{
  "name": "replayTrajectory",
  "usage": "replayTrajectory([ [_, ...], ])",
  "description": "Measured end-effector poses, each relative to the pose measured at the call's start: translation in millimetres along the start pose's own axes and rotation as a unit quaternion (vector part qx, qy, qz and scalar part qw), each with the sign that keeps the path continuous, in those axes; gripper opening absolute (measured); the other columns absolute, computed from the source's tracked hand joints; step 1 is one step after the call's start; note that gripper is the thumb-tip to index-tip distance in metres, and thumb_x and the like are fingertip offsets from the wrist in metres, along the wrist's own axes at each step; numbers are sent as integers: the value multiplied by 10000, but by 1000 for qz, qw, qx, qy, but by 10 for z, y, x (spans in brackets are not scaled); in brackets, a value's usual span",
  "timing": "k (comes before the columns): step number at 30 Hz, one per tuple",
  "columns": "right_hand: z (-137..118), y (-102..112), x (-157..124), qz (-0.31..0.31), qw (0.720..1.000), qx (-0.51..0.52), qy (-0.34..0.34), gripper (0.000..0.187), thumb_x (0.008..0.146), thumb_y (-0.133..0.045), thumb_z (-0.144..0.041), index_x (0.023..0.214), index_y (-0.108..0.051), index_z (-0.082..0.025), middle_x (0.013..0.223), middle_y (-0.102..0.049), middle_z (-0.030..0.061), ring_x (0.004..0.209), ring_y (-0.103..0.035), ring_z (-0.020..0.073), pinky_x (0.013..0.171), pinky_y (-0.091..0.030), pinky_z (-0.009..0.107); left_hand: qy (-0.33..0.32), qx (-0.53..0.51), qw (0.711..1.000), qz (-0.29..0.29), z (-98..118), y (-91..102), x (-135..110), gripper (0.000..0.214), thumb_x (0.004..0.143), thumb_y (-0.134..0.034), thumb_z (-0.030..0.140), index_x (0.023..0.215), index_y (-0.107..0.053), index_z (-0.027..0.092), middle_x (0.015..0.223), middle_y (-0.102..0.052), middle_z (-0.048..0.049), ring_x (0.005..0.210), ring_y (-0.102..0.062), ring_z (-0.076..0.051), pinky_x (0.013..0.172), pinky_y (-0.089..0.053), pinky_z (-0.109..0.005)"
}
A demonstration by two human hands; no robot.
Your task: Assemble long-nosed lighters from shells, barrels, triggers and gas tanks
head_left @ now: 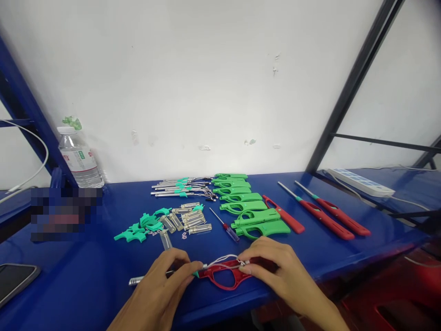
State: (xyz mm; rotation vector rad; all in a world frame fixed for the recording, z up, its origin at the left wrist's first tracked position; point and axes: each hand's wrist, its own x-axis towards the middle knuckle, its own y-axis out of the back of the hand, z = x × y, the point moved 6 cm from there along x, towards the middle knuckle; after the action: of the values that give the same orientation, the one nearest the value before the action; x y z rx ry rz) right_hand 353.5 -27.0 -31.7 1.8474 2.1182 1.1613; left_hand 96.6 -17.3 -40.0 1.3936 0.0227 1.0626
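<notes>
Near the table's front edge lies a red half-shell of a long gas lighter (225, 288), its trigger loop towards me. My left hand (165, 282) is closed around the lighter's metal nozzle tube (135, 281) at the shell's narrow end; the tube's tip sticks out on the left, and a bit of green shows by the fingertips. Thin white wires (223, 258) arch over the shell between both hands. With thumb and fingers, my right hand (275, 264) pinches the small igniter (245, 262) at the wires' end, over the shell's handle, which it partly hides.
Behind lie clear fuel tanks (193, 219), teal triggers (146, 223), wired nozzle tubes (175, 186), a screwdriver (229, 230) and green shells (258, 216). Red lighters (324, 218) and a power strip (360, 181) lie right; a bottle (81, 158) and phone (15, 280) left.
</notes>
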Motion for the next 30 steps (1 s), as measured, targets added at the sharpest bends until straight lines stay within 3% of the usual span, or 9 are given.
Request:
replayTrajectory([
  [9,-1,2,-4,-1,1000,-4,-2,99,1008,-753,-347,1037,-822,-282,946,-807,7,883,-708,199,809,-511,312,-22,44,999,-23,57,-6,-59,417,1090,-436,140,1409,-642,313,1134,-691,-58,936,-716,-179,855,-619,-283],
  [21,58,27,-17,6,999,20,-24,50,966,-806,-331,978,-825,-286,966,-832,-19,883,-731,177,816,-528,276,26,-5,1000,-4,40,-5,-54,429,1046,-468,124,1319,-716,342,1171,-672,-39,948,-706,-150,838,-590,-215],
  [25,70,31,-18,-1,999,29,-28,40,959,-815,-331,968,-829,-294,951,-828,-32,882,-728,163,811,-523,262,13,-9,1000,-4,50,9,-47,472,1041,-423,101,1349,-691,337,1187,-680,-38,1032,-712,-162,934,-586,-247],
  [30,61,20,-22,15,999,30,-20,56,982,-785,-318,952,-820,-286,910,-812,-36,843,-723,147,787,-512,249,-4,3,1000,-16,70,39,-20,460,1034,-452,86,1369,-665,317,1183,-682,-36,992,-709,-149,935,-580,-233],
])
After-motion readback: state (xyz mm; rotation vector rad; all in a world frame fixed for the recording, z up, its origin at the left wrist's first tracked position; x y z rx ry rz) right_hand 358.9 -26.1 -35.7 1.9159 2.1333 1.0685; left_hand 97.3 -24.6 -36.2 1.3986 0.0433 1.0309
